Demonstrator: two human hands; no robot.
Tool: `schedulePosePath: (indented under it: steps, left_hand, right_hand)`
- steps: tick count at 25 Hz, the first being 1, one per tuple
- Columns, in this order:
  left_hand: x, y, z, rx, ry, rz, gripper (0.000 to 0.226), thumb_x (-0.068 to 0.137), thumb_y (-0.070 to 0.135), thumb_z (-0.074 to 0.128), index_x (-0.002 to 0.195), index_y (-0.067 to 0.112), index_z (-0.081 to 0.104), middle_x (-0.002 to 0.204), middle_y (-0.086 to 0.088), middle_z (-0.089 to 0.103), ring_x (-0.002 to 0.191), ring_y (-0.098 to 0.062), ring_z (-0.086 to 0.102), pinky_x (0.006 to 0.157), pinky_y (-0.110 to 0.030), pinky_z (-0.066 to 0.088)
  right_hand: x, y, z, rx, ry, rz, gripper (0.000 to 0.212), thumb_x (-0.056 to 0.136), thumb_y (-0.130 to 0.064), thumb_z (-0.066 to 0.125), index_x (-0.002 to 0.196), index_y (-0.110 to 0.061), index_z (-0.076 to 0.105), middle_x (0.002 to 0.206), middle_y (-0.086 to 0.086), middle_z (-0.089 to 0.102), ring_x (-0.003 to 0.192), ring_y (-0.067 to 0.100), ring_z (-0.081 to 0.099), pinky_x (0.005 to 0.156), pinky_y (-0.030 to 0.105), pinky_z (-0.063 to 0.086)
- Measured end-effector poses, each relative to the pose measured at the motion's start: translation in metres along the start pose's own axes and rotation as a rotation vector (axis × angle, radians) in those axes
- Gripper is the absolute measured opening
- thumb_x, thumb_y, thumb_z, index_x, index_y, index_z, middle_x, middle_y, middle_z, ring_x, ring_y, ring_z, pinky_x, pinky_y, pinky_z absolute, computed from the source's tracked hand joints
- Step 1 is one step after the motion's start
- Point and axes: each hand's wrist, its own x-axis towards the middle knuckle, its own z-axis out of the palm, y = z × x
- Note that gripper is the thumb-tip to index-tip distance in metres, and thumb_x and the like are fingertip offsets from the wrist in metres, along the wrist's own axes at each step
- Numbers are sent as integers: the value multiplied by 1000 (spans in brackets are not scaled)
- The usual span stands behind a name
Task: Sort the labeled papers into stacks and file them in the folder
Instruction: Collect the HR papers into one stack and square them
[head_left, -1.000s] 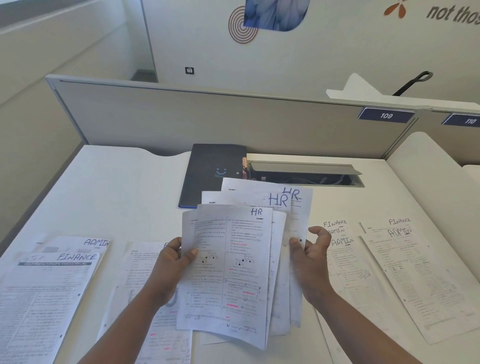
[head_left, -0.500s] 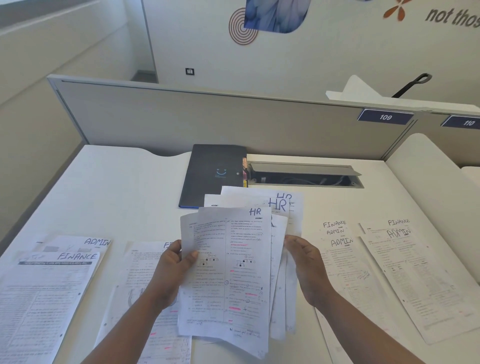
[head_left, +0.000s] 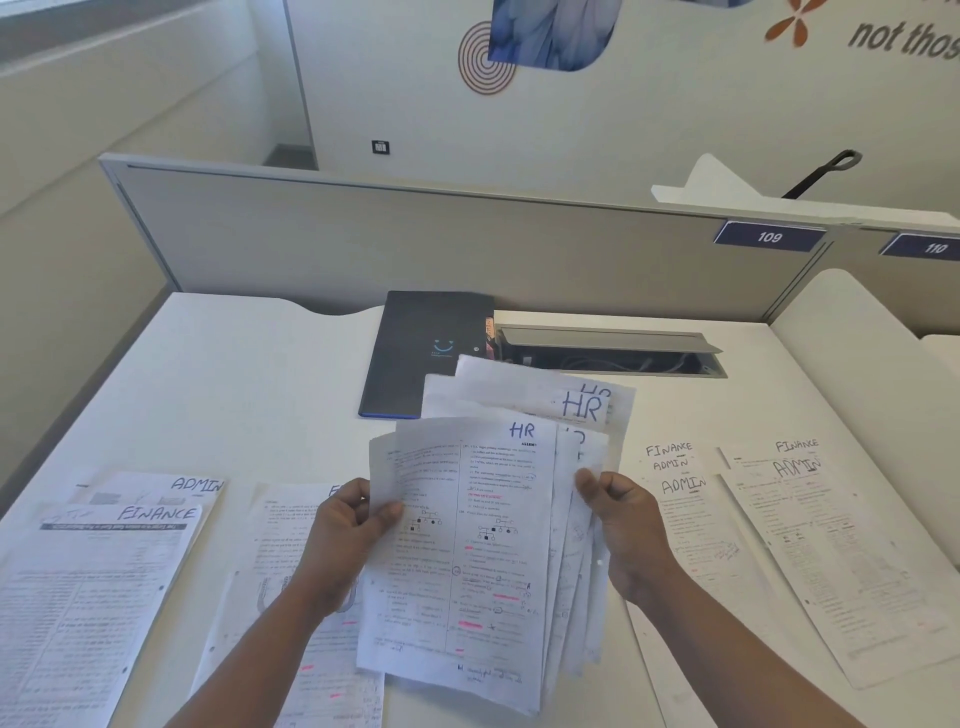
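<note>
A fanned bundle of printed sheets marked HR (head_left: 483, 551) is lifted above the white desk (head_left: 260, 395). My left hand (head_left: 348, 540) grips its left edge, thumb on the front sheet. My right hand (head_left: 623, 525) pinches the right edges of the sheets. A dark folder (head_left: 421, 348) lies shut at the back of the desk, partly hidden by the top of the bundle. More sheets lie flat: a FINANCE page over an ADMIN page (head_left: 104, 582) at the left, one page (head_left: 291, 587) under my left arm, and two piles marked FINANCE and ADMIN (head_left: 696, 525) (head_left: 831, 545) at the right.
A grey partition (head_left: 467, 244) with number plates 109 and 110 closes off the back of the desk. An open cable tray (head_left: 608, 353) sits beside the folder. A second white desk surface (head_left: 872, 332) adjoins at the right.
My right hand moved in from an open pose beside the bundle and closed on the sheets' right edges. The fanned sheets drew closer together.
</note>
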Motion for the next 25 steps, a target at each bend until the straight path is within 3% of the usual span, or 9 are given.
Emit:
schedulePosePath:
  steps: [4,8,15,20,22,25]
  left_hand:
    - [0,3,-4,51,-7,21,17,89,0,75,105,-1,67,102,-23,79,86,-37,79,66,-40,64]
    - [-1,7,-4,84,-12,24,12,90,3,76,98,6,69,102,-23,79,87,-42,78,68,-46,65]
    - [2,8,4,23,-25,12,19,86,-3,78,97,10,69,107,-22,78,91,-43,77,68,-45,65]
    - [5,8,15,9,-61,-24,26,73,8,86,95,12,72,112,-22,77,95,-44,76,74,-49,64]
    - [8,7,23,-33,-45,-64,34,75,6,88,103,6,67,114,-24,76,97,-44,76,73,-48,64]
    - [14,5,45,-111,-23,-168,23,94,6,71,114,4,62,114,-24,76,93,-37,78,68,-44,65]
  right_hand:
    - [3,-3,-2,78,33,6,15,84,-28,74,84,-13,79,108,17,77,95,28,70,97,48,56]
    - [4,-4,-9,88,50,-14,13,97,-11,66,90,-8,77,105,19,76,96,33,69,100,59,54]
    - [-4,-6,-11,36,6,-33,16,98,0,63,98,-11,76,112,19,77,98,33,74,90,49,60]
    - [-8,-11,-24,63,-8,-31,19,100,1,59,111,-8,72,116,17,76,105,36,73,93,51,60]
    - [-8,-12,-29,76,-24,-12,21,100,1,59,116,-7,70,119,18,75,107,37,72,94,51,59]
    - [-6,-14,-35,56,-101,-14,30,102,0,56,127,-14,65,124,17,73,107,34,73,91,48,61]
